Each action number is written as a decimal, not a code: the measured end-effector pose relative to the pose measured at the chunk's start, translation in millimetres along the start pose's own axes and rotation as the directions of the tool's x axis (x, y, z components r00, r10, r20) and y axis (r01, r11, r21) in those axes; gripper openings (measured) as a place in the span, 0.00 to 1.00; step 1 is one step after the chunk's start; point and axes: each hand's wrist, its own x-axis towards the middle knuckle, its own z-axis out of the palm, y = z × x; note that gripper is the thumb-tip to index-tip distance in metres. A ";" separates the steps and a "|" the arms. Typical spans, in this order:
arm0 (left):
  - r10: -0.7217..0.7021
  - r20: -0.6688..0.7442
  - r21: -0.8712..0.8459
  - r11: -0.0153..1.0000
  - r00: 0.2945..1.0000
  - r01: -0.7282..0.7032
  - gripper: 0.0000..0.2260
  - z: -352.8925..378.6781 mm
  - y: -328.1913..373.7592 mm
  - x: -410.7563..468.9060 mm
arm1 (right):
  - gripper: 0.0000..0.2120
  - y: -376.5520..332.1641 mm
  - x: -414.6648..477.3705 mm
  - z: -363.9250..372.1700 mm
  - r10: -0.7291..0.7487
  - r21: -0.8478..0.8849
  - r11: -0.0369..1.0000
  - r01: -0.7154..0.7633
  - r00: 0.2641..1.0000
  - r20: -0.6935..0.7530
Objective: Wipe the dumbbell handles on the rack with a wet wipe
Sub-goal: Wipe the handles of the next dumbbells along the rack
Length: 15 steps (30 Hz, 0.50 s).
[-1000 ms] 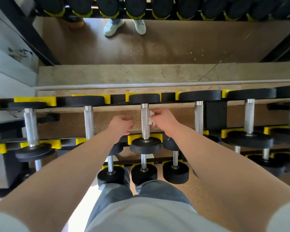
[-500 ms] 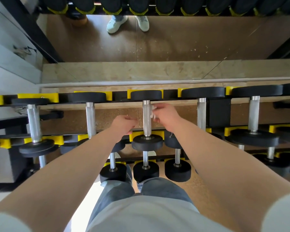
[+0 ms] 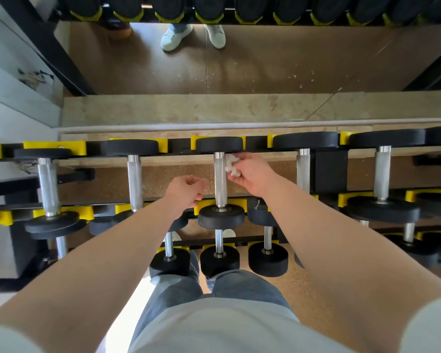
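Note:
A black dumbbell with a knurled steel handle [image 3: 220, 178] lies in the middle of the top tier of the black and yellow rack [image 3: 54, 147]. My right hand [image 3: 251, 173] holds a crumpled white wet wipe [image 3: 231, 166] against the right side of that handle, near its far end. My left hand [image 3: 186, 191] hovers just left of the handle with its fingers loosely curled, holding nothing. More dumbbells lie on either side, among them one with a steel handle [image 3: 135, 180] to the left and another [image 3: 303, 169] to the right.
Smaller dumbbells [image 3: 219, 259] sit on the lower tiers near my knees. A wall mirror [image 3: 265, 67] behind the rack reflects the floor, a row of dumbbells and a person's white shoes [image 3: 176, 36]. A grey wall [image 3: 8, 103] stands at the left.
My right hand has slid the wipe along the centre handle toward its far end. My left hand has stayed just left of the handle.

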 end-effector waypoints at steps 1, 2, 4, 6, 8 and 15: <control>-0.006 -0.011 -0.012 1.000 1.000 0.006 0.08 0.1 0.6 0.0 | 0.20 7.3 -2.6 -0.4 -0.012 -0.199 0.980 0.010 1.000 -0.010; -0.008 -0.021 -0.013 1.000 1.000 0.008 0.08 -0.4 1.4 0.0 | 0.22 15.4 -6.9 -2.4 -0.024 -0.417 0.909 0.026 1.000 0.010; 0.001 -0.016 0.016 1.000 1.000 0.000 0.13 -1.6 3.6 0.5 | 0.18 31.1 -13.1 -6.4 0.004 -0.738 0.669 0.085 0.993 0.117; 0.004 0.020 0.041 0.999 1.000 -0.005 0.18 -1.3 7.1 -0.6 | 0.13 36.6 -18.6 -8.9 0.026 -0.835 0.534 0.132 0.985 0.172; 0.001 0.040 0.045 0.999 0.999 -0.003 0.17 -0.9 10.1 -1.5 | 0.14 32.1 -18.2 -8.9 0.014 -0.812 0.569 0.128 0.986 0.165; 0.001 0.037 0.048 0.999 0.999 -0.003 0.11 -2.0 5.9 -0.2 | 0.18 -5.6 -10.1 7.3 -0.003 0.147 0.989 0.008 0.999 -0.034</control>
